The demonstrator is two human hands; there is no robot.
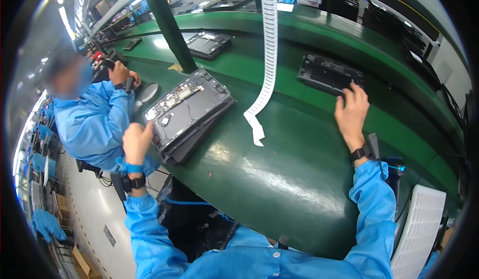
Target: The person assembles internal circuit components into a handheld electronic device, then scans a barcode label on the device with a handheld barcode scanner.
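Two hands at opened devices on a green table (pixel 279 179).

The left hand (pixel 135 140), loosely curled and empty, touches the near-left corner of the opened tablet stack (pixel 192 112) at 10 o'clock. The right hand (pixel 352 112), fingers spread open, rests on the black tray (pixel 327 73) at 1 o'clock. A white paper strip (pixel 268 64) hangs between them.

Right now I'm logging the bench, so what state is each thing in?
Left hand: raised, at the corner of the open device, holding nothing visible.
Right hand: fingers resting on the black tray.
Open device: uncovered, tilted on a stack.
Black tray: flat on the belt.
Label strip: hanging, end on the belt.
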